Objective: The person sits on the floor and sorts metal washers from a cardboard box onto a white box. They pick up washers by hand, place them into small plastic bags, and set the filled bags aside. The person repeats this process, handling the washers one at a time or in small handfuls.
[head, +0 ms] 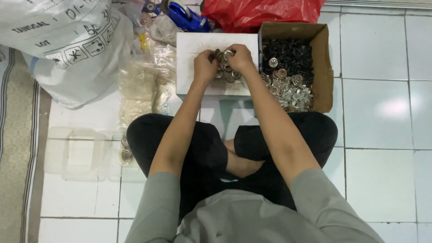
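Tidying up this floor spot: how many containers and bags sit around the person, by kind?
Cardboard box: 1
White board: 1
Clear tubs: 2
White sack: 1
Red bag: 1
Total: 6
Both hands rest on metal rings on the board.

The person wears a grey short-sleeved shirt and black trousers, with forearms and feet bare.

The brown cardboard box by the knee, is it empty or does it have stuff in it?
Not empty. The brown cardboard box is open on top, and small black parts and shiny metal pieces cover its bottom.
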